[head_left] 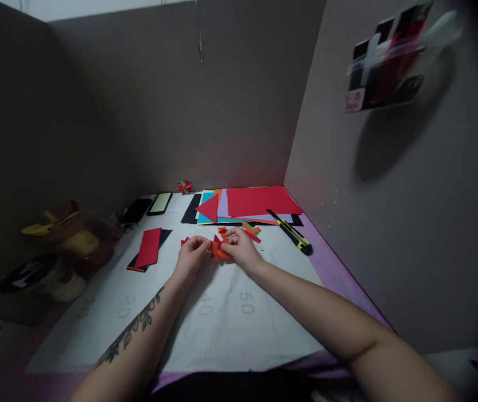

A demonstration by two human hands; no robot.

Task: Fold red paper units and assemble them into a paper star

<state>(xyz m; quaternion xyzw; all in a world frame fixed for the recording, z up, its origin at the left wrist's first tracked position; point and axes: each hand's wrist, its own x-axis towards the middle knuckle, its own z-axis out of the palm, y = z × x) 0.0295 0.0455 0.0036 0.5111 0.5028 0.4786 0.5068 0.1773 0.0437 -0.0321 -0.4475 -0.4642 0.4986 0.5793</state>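
Note:
Between my two hands is a small folded piece of red and orange paper (217,249). My left hand (194,254) pinches its left side, with a bit of red paper showing behind the fingers. On the other side, my right hand (242,249) has its fingertips closed on the piece. Just behind my right hand lie orange, green and red paper strips (252,230). A finished-looking red and green paper star (184,187) sits at the back against the wall.
Stacked coloured sheets (264,201) lie at the back, with a yellow-black cutter (291,233) at their right. Red and black rectangles (149,248), a phone (160,204) and a plush toy (75,237) are leftward. A holder (385,72) hangs on the right wall.

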